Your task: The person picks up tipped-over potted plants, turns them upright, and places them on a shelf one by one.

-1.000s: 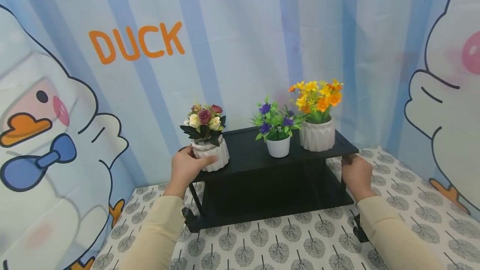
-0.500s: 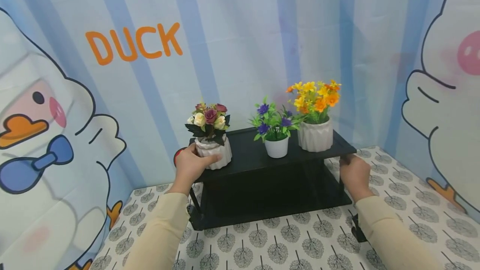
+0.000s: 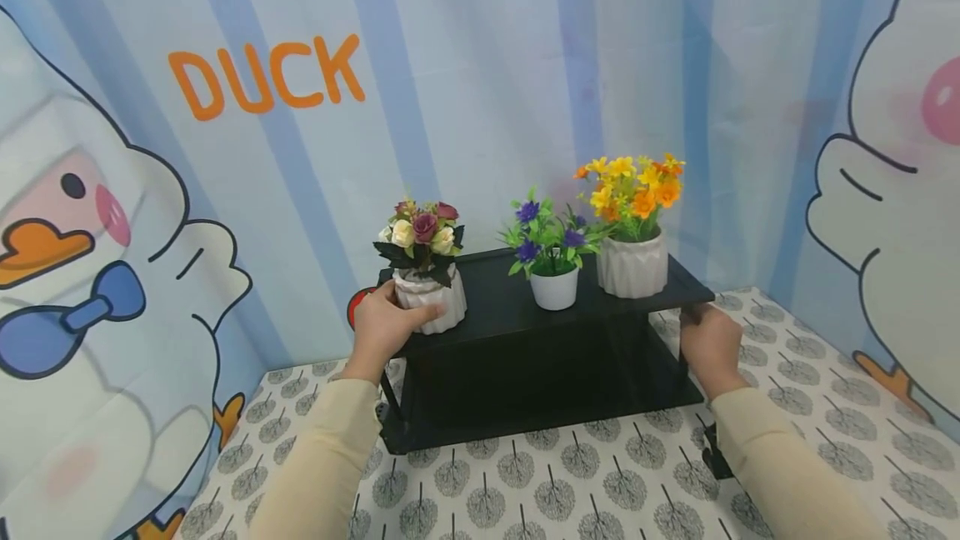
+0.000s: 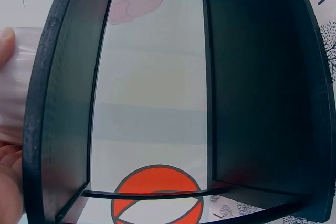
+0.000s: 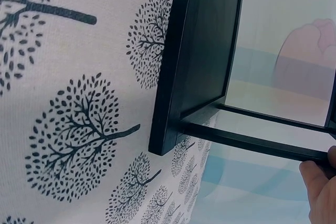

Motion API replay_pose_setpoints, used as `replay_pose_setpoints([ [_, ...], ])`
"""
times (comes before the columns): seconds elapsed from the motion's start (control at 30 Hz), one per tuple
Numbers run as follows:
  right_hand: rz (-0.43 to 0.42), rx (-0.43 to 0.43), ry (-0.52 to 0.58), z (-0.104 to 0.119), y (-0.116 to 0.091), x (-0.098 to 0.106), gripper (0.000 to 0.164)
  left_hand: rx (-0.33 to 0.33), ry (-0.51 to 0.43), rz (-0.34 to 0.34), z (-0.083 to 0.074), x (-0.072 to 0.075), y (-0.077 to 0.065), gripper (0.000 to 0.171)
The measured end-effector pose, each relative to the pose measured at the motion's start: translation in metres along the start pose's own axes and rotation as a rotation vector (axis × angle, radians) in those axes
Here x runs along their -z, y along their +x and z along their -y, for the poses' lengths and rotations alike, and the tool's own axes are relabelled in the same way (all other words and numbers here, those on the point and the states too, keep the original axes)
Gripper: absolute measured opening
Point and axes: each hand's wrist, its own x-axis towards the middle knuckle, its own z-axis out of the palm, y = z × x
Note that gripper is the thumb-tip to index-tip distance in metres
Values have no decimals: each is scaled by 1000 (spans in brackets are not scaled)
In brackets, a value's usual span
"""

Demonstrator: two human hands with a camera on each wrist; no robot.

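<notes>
A two-tier black shelf (image 3: 502, 294) stands on the table. At the left end of its upper board, my left hand (image 3: 381, 330) grips a white ribbed flowerpot (image 3: 442, 300) of maroon and cream artificial roses. Its thumb lies across the pot's front; the left wrist view shows part of that pot (image 4: 21, 93) beside the board edge. My right hand (image 3: 711, 347) holds the shelf at its front right corner, fingers around the upright post (image 5: 252, 142). A small white pot (image 3: 555, 288) of purple flowers stands mid-board, and a ribbed pot (image 3: 633, 267) of yellow-orange flowers stands to its right.
The tablecloth (image 3: 517, 482) carries a grey tree print. Behind the shelf hangs a blue striped curtain (image 3: 487, 107) with duck drawings. The lower shelf board (image 3: 547, 407) sits close to the tablecloth.
My left hand and the rose pot have shifted slightly right and back along the upper board. My right hand stays at the shelf's right corner. The head view has moved slightly.
</notes>
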Motion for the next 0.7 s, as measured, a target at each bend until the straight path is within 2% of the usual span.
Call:
replay_pose_setpoints([
  [0.7,10,4,-10,-2,-1,2,30,35,-39,33,2,-3,-5,72],
])
